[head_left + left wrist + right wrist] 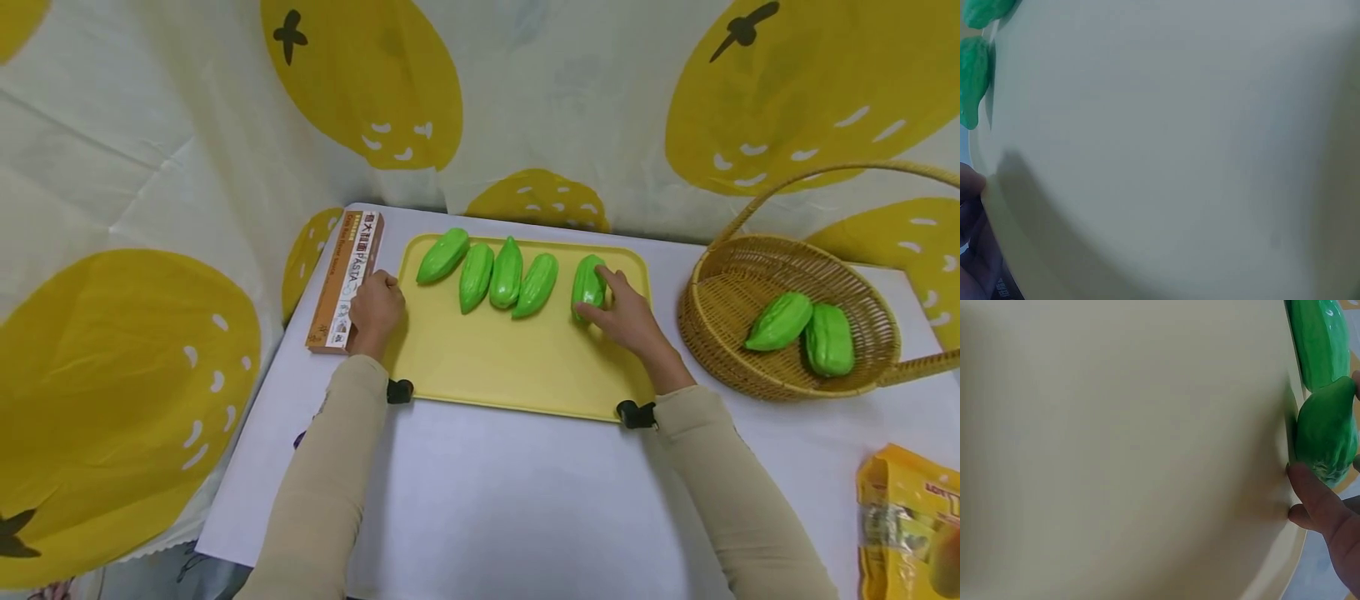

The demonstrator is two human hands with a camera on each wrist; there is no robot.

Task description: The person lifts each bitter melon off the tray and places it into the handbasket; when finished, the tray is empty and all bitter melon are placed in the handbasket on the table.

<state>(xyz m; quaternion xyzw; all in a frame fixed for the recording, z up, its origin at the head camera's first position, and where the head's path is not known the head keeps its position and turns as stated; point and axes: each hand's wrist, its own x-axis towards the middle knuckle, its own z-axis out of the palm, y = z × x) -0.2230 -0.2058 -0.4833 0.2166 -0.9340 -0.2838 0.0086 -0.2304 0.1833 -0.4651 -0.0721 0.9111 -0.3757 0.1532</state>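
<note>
My right hand [626,315] pinches a green ribbed fruit [587,282], papaya-like in shape, between thumb and fingers at the right end of the yellow tray [487,358]. In the right wrist view that fruit [1327,428] stands by the tray rim, with a fingertip at its lower end. Several more green fruits [507,273] lie in a row along the tray's far side, pointing in slightly different directions. At the tray's left edge my left hand [377,307] has curled fingers and grips the rim, beside a pasta box; its fingers [969,182] are only partly visible in the left wrist view.
The pasta box [341,292] lies left of the tray. On the right stands a wicker basket [731,375] with a tall handle, holding two green fruits [828,342]. A yellow bag [900,508] sits at the near right. Lemon-patterned cloth [555,100] hangs behind the table.
</note>
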